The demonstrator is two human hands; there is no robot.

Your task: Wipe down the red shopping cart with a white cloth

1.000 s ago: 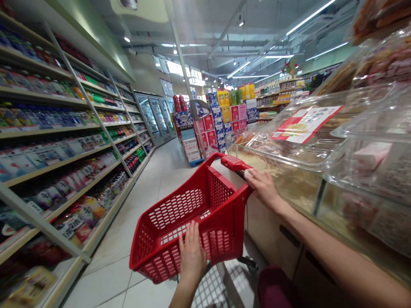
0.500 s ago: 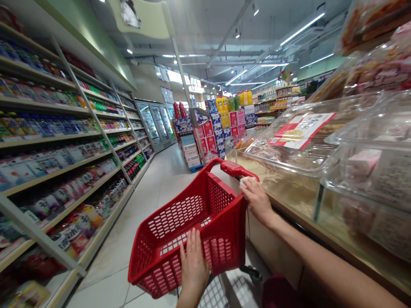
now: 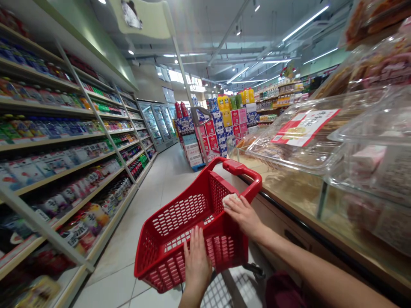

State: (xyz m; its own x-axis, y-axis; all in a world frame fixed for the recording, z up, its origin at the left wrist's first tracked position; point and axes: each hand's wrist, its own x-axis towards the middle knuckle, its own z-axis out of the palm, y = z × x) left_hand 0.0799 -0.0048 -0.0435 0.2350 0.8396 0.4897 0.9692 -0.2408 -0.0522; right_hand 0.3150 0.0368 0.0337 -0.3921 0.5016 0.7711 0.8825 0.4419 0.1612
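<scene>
A red plastic shopping cart (image 3: 189, 239) with perforated sides stands in front of me, its basket holding nothing that I can see. My left hand (image 3: 197, 261) rests on the basket's near rim, fingers stretched out and held flat. On the rim below the handle (image 3: 242, 167), my right hand (image 3: 242, 214) presses a crumpled white cloth or tissue (image 3: 230, 200) under its fingers. Part of that white piece is hidden by the fingers. The cart's wheel (image 3: 255, 270) shows below the basket.
Shelves of bottles and packets (image 3: 61, 141) line the left side. At right, a display counter (image 3: 289, 188) carries clear plastic food boxes (image 3: 302, 128). Stacked cartons (image 3: 212, 137) and a sign pole (image 3: 184, 72) stand ahead, with glass-door fridges (image 3: 157, 119) beyond.
My right hand has slid with the white cloth or tissue from the cart's handle down to the rim nearer the basket. My left hand stays on the near rim.
</scene>
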